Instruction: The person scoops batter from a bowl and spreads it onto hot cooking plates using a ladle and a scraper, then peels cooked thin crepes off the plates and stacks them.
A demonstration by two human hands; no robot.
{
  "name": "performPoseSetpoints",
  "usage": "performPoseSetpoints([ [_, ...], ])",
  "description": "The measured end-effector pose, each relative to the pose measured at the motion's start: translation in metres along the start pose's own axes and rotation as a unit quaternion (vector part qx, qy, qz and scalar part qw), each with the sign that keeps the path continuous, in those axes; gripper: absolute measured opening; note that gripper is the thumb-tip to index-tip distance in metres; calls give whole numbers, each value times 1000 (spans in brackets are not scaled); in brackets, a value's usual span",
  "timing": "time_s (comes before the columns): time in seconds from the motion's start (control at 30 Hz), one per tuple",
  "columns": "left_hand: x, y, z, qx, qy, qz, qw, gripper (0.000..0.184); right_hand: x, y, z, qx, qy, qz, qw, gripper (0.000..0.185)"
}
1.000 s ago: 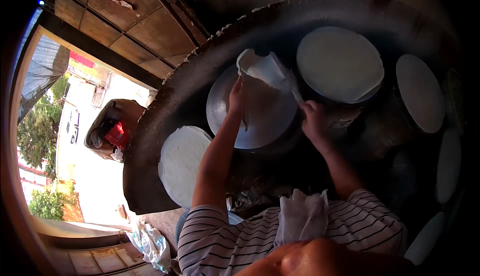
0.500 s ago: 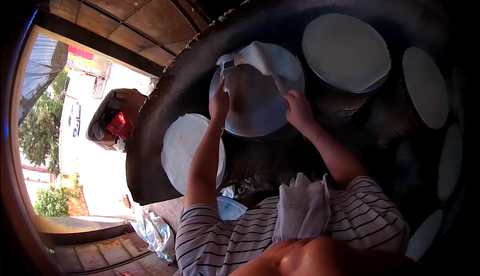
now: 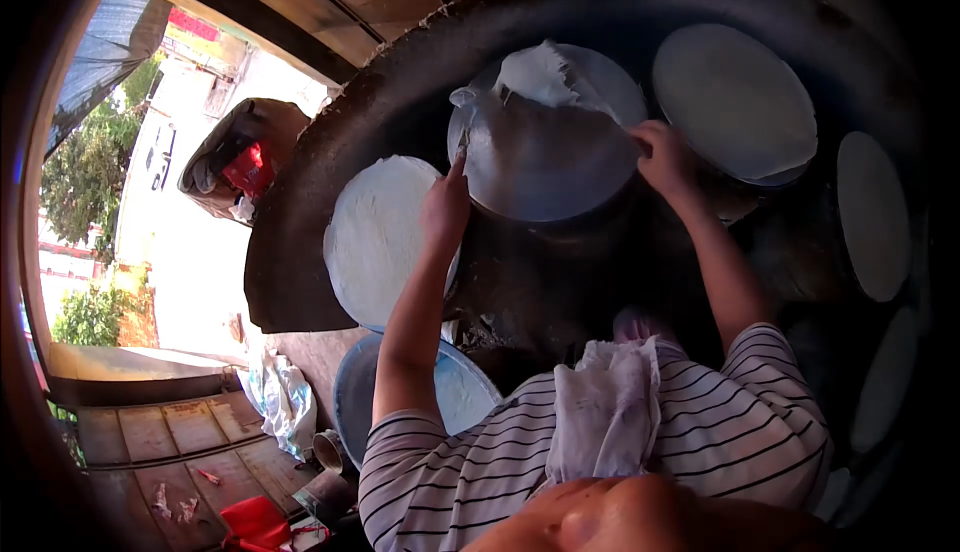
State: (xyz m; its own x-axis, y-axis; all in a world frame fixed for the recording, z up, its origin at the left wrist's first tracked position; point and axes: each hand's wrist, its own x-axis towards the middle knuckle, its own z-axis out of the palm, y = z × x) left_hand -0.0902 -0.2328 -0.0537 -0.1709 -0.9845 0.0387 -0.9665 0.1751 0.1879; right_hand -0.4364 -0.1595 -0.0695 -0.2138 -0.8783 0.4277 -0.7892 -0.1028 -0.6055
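Observation:
My left hand is closed around the handle of a small scraper, its tip at the left edge of a round metal griddle plate. A thin white dough sheet lies crumpled over the plate's far side, with a torn-looking edge. Scraps of the sheet cling near the scraper. From the crumpled part a narrow strip runs right to my right hand, whose fingers pinch its end at the plate's right rim. The near part of the plate shows bare, smooth metal.
Other round plates carry white sheets: one at left, one at upper right, and several along the dark right side. A blue-rimmed basin with pale contents stands below my left forearm. The large curved dark rim surrounds the plates.
My right hand has moved right, to the plate's rim. The sheet, earlier lifted and stretched toward it, now lies bunched at the far side. The whole view has shifted.

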Motion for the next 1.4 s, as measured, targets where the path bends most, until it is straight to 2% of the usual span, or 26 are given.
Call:
performPoseSetpoints([
  [0.07, -4, -5, 8, -136, 61, 29, 988, 55, 8, 31, -4, -30, -6, 10, 999, 29],
  [0.1, -7, 22, -22, -374, -99, -118, 915, 58, 16, 29, -1, -13, -37, 7, 999, 29],
  [0.13, -10, 28, -26, -512, -109, -136, 841, 57, 28, 26, 4, 4, -65, 2, 998, 28],
  [0.2, -15, 41, -28, -752, -109, -142, 635, 54, 50, 17, 26, 15, -113, -17, 993, 31],
  [0.23, -18, 50, -30, -801, -98, -170, 566, 48, 58, 15, 33, 32, -156, -25, 987, 31],
  [0.27, -21, 54, -34, -867, -116, -146, 462, 46, 78, 15, 39, 49, -193, -34, 979, 31],
  [0.33, -44, 62, -37, -955, -149, -108, 234, 42, 107, 19, 53, 60, -197, -92, 974, 30],
  [0.37, -52, 68, -38, -963, -146, -92, 207, 40, 94, 23, 60, 69, -222, -107, 967, 30],
  [0.4, -60, 81, -48, -970, -137, -95, 179, 39, 93, 21, 58, 125, -188, -157, 961, 31],
  [0.47, -74, 105, -69, -975, -125, -87, 163, 40, 100, 18, 56, 153, -261, -174, 937, 32],
  [0.57, -85, 131, -95, -971, -82, -80, 208, 42, 102, 18, 31, 165, -251, -208, 931, 29],
  [0.6, -87, 136, -99, -930, -36, -106, 350, 43, 115, 22, 14, 157, -297, -241, 911, 27],
  [0.67, -87, 155, -98, -782, 49, -148, 604, 46, 135, 57, 11, 182, -234, -234, 926, 26],
  [0.7, -85, 171, -91, -693, 107, -213, 680, 51, 142, 71, 12, 139, -224, -213, 941, 26],
  [0.73, -83, 165, -71, -625, 106, -196, 748, 55, 152, 83, 20, 94, -205, -195, 954, 26],
  [0.77, -81, 171, -60, -640, 96, -206, 734, 55, 160, 90, 32, 54, -181, -171, 967, 26],
  [0.8, -83, 172, -47, -628, 89, -220, 741, 54, 164, 87, 47, 52, -213, -209, 953, 25],
  [0.83, -84, 174, -38, -588, 84, -245, 767, 53, 158, 78, 62, 137, -233, -201, 941, 26],
  [0.87, -89, 169, -25, -574, 85, -241, 778, 53, 161, 63, 66, 158, -249, -223, 929, 26],
  [1.0, -134, 190, -37, -586, 56, -311, 747, 54, 121, 55, 51, 224, -339, -256, 877, 28],
  [1.03, -146, 194, -38, -557, 51, -318, 766, 54, 125, 58, 43, 233, -343, -262, 871, 28],
  [1.13, -159, 200, -32, -530, 31, -297, 793, 55, 157, 70, 15, 290, -421, -183, 840, 30],
  [1.17, -155, 201, -31, -548, 25, -292, 783, 54, 170, 75, 24, 267, -399, -152, 864, 33],
  [1.27, -129, 195, -3, -494, 29, -265, 827, 52, 193, 75, 88, 212, -278, -280, 894, 34],
  [1.3, -128, 199, -6, -488, 12, -269, 830, 53, 185, 56, 86, 215, -339, -307, 863, 35],
  [1.4, -146, 207, -14, -483, -18, -299, 823, 54, 159, 53, 63, 235, -417, -284, 831, 34],
])
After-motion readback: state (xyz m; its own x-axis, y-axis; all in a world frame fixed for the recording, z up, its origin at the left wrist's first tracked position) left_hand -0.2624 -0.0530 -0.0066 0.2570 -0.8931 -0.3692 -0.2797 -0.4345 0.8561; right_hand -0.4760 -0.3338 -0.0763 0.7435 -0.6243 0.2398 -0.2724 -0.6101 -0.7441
